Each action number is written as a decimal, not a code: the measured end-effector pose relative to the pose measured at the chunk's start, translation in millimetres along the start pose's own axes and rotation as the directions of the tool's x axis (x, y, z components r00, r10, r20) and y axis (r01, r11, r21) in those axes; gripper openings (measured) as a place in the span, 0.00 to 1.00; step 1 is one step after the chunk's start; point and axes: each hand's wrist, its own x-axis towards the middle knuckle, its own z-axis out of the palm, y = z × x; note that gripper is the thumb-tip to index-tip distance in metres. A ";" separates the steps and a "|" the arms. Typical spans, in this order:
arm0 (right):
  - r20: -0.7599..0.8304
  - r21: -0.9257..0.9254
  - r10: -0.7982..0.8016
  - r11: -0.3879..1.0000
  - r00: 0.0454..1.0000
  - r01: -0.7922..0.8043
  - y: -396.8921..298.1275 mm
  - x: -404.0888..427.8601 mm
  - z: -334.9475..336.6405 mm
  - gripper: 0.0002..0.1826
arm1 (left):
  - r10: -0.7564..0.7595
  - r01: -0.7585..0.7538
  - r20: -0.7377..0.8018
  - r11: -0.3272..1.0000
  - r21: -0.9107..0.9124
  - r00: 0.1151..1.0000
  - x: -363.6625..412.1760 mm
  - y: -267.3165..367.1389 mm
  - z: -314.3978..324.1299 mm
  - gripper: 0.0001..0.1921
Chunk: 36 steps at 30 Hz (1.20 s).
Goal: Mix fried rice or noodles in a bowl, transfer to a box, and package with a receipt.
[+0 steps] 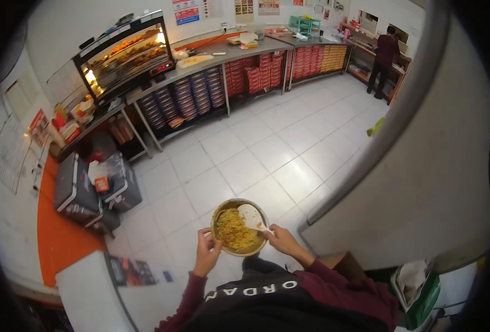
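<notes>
In front of my body I carry a round metal bowl (261,207) above the tiled floor. Yellow rice, or a similar loose grain food (233,230), covers its bottom and left side. My left hand (207,251) grips the bowl's left rim. A white rice paddle (251,216) lies in the bowl with its broad blade towards the far right side. At the right rim my right hand (283,240) holds the paddle's handle; whether it also grips the rim cannot be told.
A lit food warmer (124,58) stands on a steel counter (265,46) along the far wall, stacked boxes beneath. Grey cases (77,191) sit at left. A large grey panel (411,178) rises close on my right. A person (384,62) stands far right.
</notes>
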 end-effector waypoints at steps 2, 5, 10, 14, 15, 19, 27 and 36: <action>0.061 0.004 -0.040 0.999 0.997 0.040 -3.9 70.1 -24.9 0.26 | 0.035 -0.036 -0.032 0.999 -0.024 0.999 71.3 0.3 7.7 0.18; 0.080 -0.019 -0.052 0.998 0.995 0.053 -25.7 165.5 -44.7 0.25 | 0.048 -0.051 -0.098 0.998 -0.032 0.994 154.6 3.8 -11.1 0.18; 0.127 0.016 -0.081 0.997 0.989 0.080 -41.7 317.7 -82.3 0.24 | 0.079 -0.089 -0.145 0.994 -0.061 0.986 308.7 6.5 -24.3 0.18; 0.041 0.022 -0.091 0.996 0.995 0.090 -31.0 435.9 -116.1 0.23 | 0.058 -0.059 -0.037 0.998 -0.032 0.998 446.8 7.8 -28.3 0.17; 0.019 0.013 -0.041 0.999 0.999 0.041 -34.1 460.7 -128.4 0.23 | 0.072 -0.072 0.003 0.997 -0.012 0.997 487.1 7.9 -25.1 0.17; -0.014 0.131 0.078 0.988 0.997 -0.075 -28.3 554.5 -188.9 0.21 | 0.101 -0.098 0.102 0.995 -0.037 0.990 634.9 19.2 2.2 0.17; -0.166 0.100 0.168 0.983 0.972 -0.153 27.0 757.8 -295.0 0.22 | 0.075 -0.066 0.315 0.997 -0.039 0.946 891.0 3.9 70.9 0.17; -0.005 -0.119 -0.079 0.990 0.997 0.078 2.9 1058.2 -426.7 0.21 | 0.112 -0.108 0.012 0.978 -0.179 0.994 1141.4 -3.1 94.4 0.16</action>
